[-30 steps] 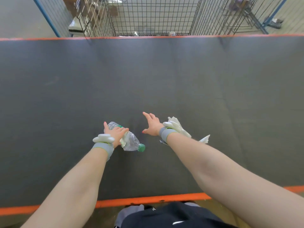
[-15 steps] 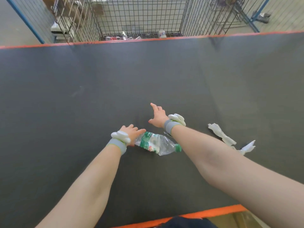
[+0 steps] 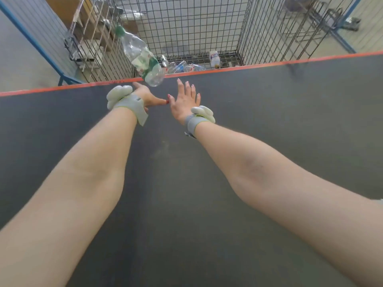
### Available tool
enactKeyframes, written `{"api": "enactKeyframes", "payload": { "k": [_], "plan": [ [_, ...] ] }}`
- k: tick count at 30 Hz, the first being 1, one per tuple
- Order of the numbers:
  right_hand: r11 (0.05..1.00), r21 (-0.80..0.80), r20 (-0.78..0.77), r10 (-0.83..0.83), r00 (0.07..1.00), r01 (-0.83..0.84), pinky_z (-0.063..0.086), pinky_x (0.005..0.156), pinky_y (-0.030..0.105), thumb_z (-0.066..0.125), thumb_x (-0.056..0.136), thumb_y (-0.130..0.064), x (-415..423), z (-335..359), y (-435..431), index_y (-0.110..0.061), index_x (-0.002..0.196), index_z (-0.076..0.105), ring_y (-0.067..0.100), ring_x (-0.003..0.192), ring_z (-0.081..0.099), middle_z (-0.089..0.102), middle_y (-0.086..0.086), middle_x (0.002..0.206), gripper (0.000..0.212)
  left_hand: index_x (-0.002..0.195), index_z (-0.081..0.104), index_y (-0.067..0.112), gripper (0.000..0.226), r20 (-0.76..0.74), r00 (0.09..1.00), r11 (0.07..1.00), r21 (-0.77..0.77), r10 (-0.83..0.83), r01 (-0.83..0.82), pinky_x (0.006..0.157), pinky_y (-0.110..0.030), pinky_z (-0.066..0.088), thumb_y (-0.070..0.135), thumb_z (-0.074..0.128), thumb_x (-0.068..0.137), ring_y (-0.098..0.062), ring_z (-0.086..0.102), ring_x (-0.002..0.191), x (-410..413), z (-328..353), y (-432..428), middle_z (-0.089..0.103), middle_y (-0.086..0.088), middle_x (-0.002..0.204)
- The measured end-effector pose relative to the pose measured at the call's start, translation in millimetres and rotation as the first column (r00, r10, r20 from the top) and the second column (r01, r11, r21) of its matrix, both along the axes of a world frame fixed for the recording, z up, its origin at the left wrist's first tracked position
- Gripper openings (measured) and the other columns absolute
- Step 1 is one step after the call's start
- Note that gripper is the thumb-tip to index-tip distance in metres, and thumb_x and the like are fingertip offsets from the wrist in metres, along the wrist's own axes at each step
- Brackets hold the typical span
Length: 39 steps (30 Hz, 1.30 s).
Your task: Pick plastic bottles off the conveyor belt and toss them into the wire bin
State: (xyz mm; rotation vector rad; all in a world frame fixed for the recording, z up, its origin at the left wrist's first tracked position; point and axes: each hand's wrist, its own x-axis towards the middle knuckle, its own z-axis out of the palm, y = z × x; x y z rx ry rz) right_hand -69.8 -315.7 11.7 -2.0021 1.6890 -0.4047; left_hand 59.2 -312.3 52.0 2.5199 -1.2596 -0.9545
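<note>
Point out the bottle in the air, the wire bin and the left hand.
bottle [image 3: 139, 55]: head view, the middle of its crumpled clear body.
wire bin [image 3: 196, 27]: head view, the mesh of its back wall.
left hand [image 3: 148, 95]: head view, the middle of the hand.

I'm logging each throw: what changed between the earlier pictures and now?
The green-capped bottle, gripped by the left hand on the conveyor belt a second ago, is now airborne, free of both hands, above the belt's far edge in front of the wire bin. The left hand has let go and swung forward, fingers open. The right hand stayed open and empty.
</note>
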Motion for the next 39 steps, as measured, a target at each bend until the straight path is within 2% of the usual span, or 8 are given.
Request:
{"api": "enactKeyframes", "payload": {
  "k": [1, 4, 7, 14, 25, 31, 36, 39],
  "plan": [
    [1.000, 0.016, 0.021, 0.014, 1.000, -0.014, 0.000, 0.120, 0.043, 0.035, 0.102, -0.038, 9, 0, -4, -0.025, 0.154, 0.010, 0.023, 0.149, 0.000, 0.008, 0.005, 0.161, 0.059, 0.149, -0.016, 0.003, 0.127, 0.014, 1.000, 1.000, -0.017, 0.016, -0.016, 0.096, -0.036, 0.045, 0.051, 0.075, 0.074, -0.027, 0.056, 0.121, 4, -1, -8, 0.052, -0.018, 0.129],
    [0.995, 0.076, 0.023, 0.068, 0.997, -0.070, 0.003, 0.120, 0.043, 0.036, 0.102, -0.038, 18, -7, 2, -0.026, 0.154, 0.009, 0.023, 0.149, 0.003, 0.009, 0.005, 0.161, 0.060, 0.151, -0.013, 0.007, 0.115, 0.071, 0.997, 1.000, 0.028, -0.012, 0.010, 0.108, -0.042, 0.040, 0.046, 0.069, 0.081, -0.031, 0.048, 0.129, -1, -18, 0, 0.032, -0.019, 0.151],
    [0.983, 0.140, -0.033, 0.120, 0.992, -0.115, 0.004, 0.119, 0.044, 0.038, 0.100, -0.041, 9, -20, 24, -0.027, 0.154, 0.008, 0.025, 0.149, 0.003, 0.007, 0.006, 0.162, 0.063, 0.152, -0.006, 0.007, 0.097, 0.062, 0.997, 0.994, 0.106, -0.046, 0.039, 0.112, -0.044, 0.034, 0.044, 0.058, 0.089, -0.035, 0.040, 0.135, -15, -42, 38, 0.026, -0.018, 0.154],
    [0.955, 0.256, -0.158, 0.197, 0.968, -0.153, 0.006, 0.119, 0.046, 0.039, 0.100, -0.043, -22, -16, 100, -0.029, 0.154, 0.005, 0.026, 0.149, 0.000, 0.000, 0.005, 0.162, 0.066, 0.153, -0.007, 0.008, 0.100, 0.009, 0.999, 0.994, 0.101, -0.045, 0.044, 0.115, -0.038, 0.024, 0.040, 0.063, 0.089, -0.031, 0.026, 0.143, -54, -49, 142, 0.023, -0.018, 0.155],
    [0.848, 0.473, -0.263, 0.394, 0.881, -0.238, 0.003, 0.119, 0.046, 0.040, 0.100, -0.043, -93, -37, 255, -0.030, 0.154, 0.000, 0.029, 0.149, -0.004, -0.011, 0.002, 0.162, 0.069, 0.153, -0.002, 0.011, 0.090, 0.149, 0.966, 0.946, 0.280, -0.211, 0.163, 0.121, -0.040, 0.008, 0.050, 0.051, 0.092, -0.028, 0.003, 0.149, -79, -101, 329, 0.004, -0.013, 0.160],
    [0.781, 0.564, -0.243, 0.468, 0.850, -0.269, 0.013, 0.118, 0.048, 0.044, 0.096, -0.051, -100, -45, 308, -0.033, 0.154, -0.003, 0.033, 0.148, 0.006, -0.009, 0.001, 0.162, 0.077, 0.153, 0.004, 0.011, 0.082, 0.227, 0.957, 0.939, 0.329, -0.180, 0.099, 0.121, -0.041, 0.009, 0.048, 0.046, 0.094, -0.032, 0.003, 0.148, -58, -106, 385, 0.010, -0.015, 0.158],
    [0.673, 0.623, -0.097, 0.572, 0.814, -0.399, 0.030, 0.112, 0.048, 0.067, 0.077, -0.062, -90, -37, 348, -0.035, 0.153, -0.004, 0.031, 0.145, 0.023, 0.003, -0.002, 0.161, 0.108, 0.151, 0.017, 0.006, 0.061, 0.243, 0.967, 0.986, 0.161, -0.074, 0.035, 0.119, -0.038, 0.016, 0.032, 0.039, 0.100, -0.032, 0.015, 0.145, -41, -90, 396, 0.025, -0.015, 0.154],
    [0.641, 0.628, -0.079, 0.618, 0.783, -0.442, 0.028, 0.114, 0.049, 0.074, 0.072, -0.058, -83, -48, 369, -0.034, 0.153, -0.004, 0.032, 0.144, 0.023, 0.008, 0.001, 0.160, 0.116, 0.149, 0.022, 0.006, 0.057, 0.280, 0.958, 0.986, 0.166, -0.063, 0.016, 0.117, -0.039, 0.021, 0.031, 0.038, 0.100, -0.032, 0.022, 0.142, -34, -85, 401, 0.030, -0.016, 0.151]
  ]
}}
